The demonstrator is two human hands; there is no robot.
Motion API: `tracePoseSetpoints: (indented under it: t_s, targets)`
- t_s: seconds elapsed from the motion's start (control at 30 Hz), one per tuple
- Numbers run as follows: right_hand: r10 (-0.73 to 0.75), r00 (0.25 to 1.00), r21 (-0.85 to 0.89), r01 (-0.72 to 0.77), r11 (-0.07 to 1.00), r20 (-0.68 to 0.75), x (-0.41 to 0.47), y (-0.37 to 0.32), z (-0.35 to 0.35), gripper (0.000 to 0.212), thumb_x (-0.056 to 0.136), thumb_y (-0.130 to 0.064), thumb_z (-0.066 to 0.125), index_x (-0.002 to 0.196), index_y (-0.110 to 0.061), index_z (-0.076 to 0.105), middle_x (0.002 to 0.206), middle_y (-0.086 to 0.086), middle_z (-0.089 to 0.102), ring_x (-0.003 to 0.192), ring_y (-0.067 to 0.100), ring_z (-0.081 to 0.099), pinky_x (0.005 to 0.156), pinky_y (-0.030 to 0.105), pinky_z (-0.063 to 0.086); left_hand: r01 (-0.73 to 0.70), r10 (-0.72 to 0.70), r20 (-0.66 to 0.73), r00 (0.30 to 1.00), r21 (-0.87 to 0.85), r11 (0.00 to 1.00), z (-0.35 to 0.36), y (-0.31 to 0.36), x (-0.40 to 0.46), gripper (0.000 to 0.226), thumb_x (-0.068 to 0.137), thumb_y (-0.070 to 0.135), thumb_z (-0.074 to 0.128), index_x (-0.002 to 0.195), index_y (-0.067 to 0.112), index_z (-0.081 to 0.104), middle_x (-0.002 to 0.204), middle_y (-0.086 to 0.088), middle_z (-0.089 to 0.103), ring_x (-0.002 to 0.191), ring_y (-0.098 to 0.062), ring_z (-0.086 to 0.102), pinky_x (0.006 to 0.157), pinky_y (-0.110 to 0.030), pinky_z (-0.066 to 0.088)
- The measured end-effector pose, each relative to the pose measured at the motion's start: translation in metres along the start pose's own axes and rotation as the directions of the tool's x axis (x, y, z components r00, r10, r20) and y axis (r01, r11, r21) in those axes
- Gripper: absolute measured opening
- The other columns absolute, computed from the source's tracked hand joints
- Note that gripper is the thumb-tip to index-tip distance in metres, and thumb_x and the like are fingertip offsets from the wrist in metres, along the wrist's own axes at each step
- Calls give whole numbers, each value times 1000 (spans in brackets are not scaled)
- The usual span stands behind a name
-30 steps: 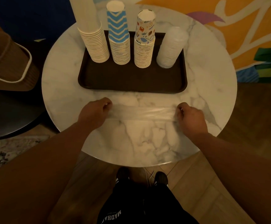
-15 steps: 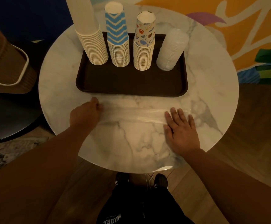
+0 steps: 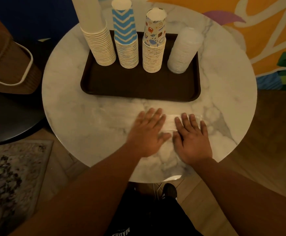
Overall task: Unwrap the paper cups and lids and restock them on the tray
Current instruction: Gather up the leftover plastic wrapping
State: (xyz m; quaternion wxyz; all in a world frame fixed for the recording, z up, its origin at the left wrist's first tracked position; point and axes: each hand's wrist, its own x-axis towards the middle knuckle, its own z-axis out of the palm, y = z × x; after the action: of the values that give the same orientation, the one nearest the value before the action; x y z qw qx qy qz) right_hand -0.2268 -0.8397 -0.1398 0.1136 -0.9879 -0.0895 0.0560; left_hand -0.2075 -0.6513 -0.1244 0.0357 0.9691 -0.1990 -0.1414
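Four stacks (image 3: 153,48): unwrapped, upright on tray (image 3: 138,92), beyond both grips.
Left grip (image 3: 149,132): flat, fingers straight, pressing clear wrapper (image 3: 170,120).
Right grip (image 3: 192,137): likewise flat on wrapper, holding nothing.
Left to do: probably only clearing wrapper off desk (image 3: 67,106).

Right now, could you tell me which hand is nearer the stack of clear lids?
Right. The right hand lies flat below the stack of clear lids; the left hand sits further left.

One head-worn view looks steeply down from close above the round white marble table (image 3: 67,106), facing forward across it; the person's feet appear beneath its near edge.
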Motion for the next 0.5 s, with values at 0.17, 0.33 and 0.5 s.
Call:
tracePoseSetpoints:
  t_s: [0.17, 0.33, 0.5]
  targets:
    - [8, 999, -7, -8, 1000, 32, 0, -2, -1, 61, 96, -49, 16, 153, -27, 25, 162, -1, 14, 150, 17, -1, 121, 45, -4, 218, -217, 22, 976, -15, 976, 3, -85, -47, 83, 83, 67, -7, 154, 22, -8, 161, -4, -15, 147, -22, -17, 120, -42, -8]
    - [-11, 1000, 44, 10, 999, 11, 1, -3, -2, 63, 95, -50, 17, 152, -26, 27, 161, 0, 17, 150, 18, 3, 121, 46, -2, 287, -287, 18, 958, -34, 957, -1, -124, -68, 82, 86, 64, -3, 155, 18, -1, 162, -5, -9, 148, -18, -13, 118, -38, -7]
    - [-167, 972, 129, 189, 973, -167, 1, 19, -17, 55, 88, -36, 47, 137, -13, 53, 148, 9, 45, 140, 27, 36, 113, 47, 26, -65, 77, -227, 971, 61, 996, -16, -135, -67, 54, 89, 39, 40, 126, 5, 58, 136, -18, 51, 128, -39, 46, 107, -50, 35]
